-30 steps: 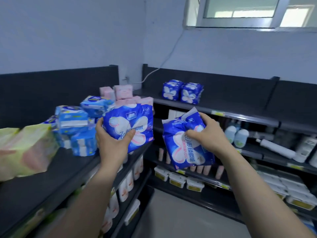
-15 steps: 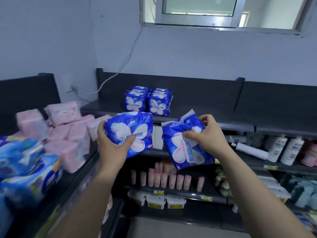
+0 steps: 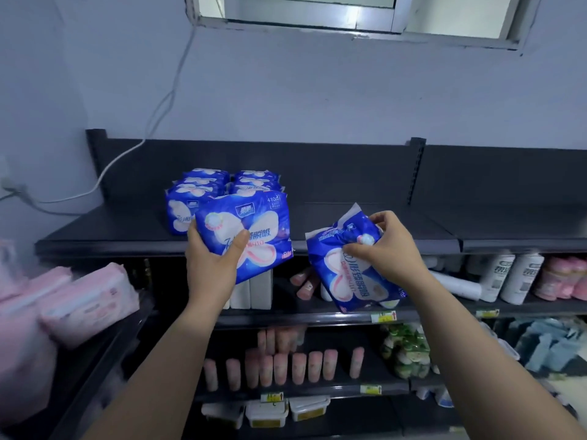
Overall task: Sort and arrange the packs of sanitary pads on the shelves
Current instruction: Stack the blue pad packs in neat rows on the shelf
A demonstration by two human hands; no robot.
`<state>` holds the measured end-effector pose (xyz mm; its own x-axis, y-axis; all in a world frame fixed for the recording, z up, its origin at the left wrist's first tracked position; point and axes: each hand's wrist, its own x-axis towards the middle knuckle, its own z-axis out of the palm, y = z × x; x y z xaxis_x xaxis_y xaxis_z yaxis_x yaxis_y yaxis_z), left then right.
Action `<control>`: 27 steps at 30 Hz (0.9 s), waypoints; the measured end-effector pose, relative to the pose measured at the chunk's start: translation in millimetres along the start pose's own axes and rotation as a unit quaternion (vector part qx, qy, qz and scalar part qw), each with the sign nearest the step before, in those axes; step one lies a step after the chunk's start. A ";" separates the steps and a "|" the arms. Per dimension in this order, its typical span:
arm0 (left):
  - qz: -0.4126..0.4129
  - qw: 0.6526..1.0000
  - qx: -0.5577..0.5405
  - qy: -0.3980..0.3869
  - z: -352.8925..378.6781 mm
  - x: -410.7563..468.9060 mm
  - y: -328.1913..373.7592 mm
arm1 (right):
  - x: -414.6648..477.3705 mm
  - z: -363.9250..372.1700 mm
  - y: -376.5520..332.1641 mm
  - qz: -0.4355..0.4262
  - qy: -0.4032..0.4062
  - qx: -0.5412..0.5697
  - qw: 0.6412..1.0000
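Note:
My left hand point(image 3: 212, 261) grips a blue pad pack point(image 3: 254, 230) with a white butterfly print, held upright just in front of the top shelf point(image 3: 365, 239). Behind it, several matching blue packs point(image 3: 203, 193) stand in two rows on that shelf. My right hand point(image 3: 386, 249) grips a second blue pack point(image 3: 352, 277) by its upper part; it hangs tilted below the shelf's front edge, to the right of the first pack.
Pink pad packs point(image 3: 85, 300) lie on the left shelving. Lower shelves hold white bottles point(image 3: 508, 277), pink tubes point(image 3: 279, 366), white tubs point(image 3: 270, 414) and green packets point(image 3: 405, 350). A white cable point(image 3: 158, 115) runs down the wall. The top shelf's right part is bare.
My view has swung right from the left shelving to face the back shelves. Both hands, each still holding its blue pack, have moved closer to the stacked blue packs on the top shelf.

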<state>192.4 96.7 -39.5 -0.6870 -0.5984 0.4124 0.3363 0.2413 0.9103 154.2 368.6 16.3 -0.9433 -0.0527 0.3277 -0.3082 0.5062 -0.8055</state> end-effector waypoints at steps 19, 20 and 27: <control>0.009 0.996 0.046 -0.080 221.5 134.3 -51.9 | 282.3 -23.4 119.5 -0.079 -0.023 -0.223 0.971; 0.006 0.995 0.052 -0.080 229.8 140.8 -55.6 | 294.2 -22.3 125.5 -0.084 -0.030 -0.238 0.967; -0.046 0.984 0.124 -0.117 270.1 179.1 -92.7 | 342.8 -4.2 159.2 -0.096 -0.106 -0.296 0.944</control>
<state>-135.8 173.5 -40.4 -0.8469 -0.4408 0.2973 0.1179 0.3897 0.9134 -217.7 434.8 2.5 -0.8995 -0.3329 0.2830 -0.4132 0.8585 -0.3036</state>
